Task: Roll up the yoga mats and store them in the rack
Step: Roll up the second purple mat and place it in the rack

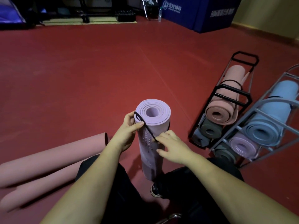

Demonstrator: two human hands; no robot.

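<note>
A rolled lilac yoga mat (pixel 149 138) stands upright on the red floor between my knees. A thin black cord (pixel 148 129) runs slantwise across its upper part. My left hand (pixel 127 131) grips the mat's left side near the top, thumb on the cord. My right hand (pixel 171 146) pinches the cord's lower end against the mat. To the right stand two racks: a black rack (pixel 226 97) with a pink mat (pixel 224 109) and darker rolls below, and a grey rack (pixel 265 117) with a blue mat (pixel 271 118) and a lilac roll.
Two pink rolled mats (pixel 48 162) lie on the floor at my left. Blue padded blocks (pixel 202 13) and dark gym gear stand along the far wall. My black-trousered legs and a shoe (pixel 156 189) sit under the mat.
</note>
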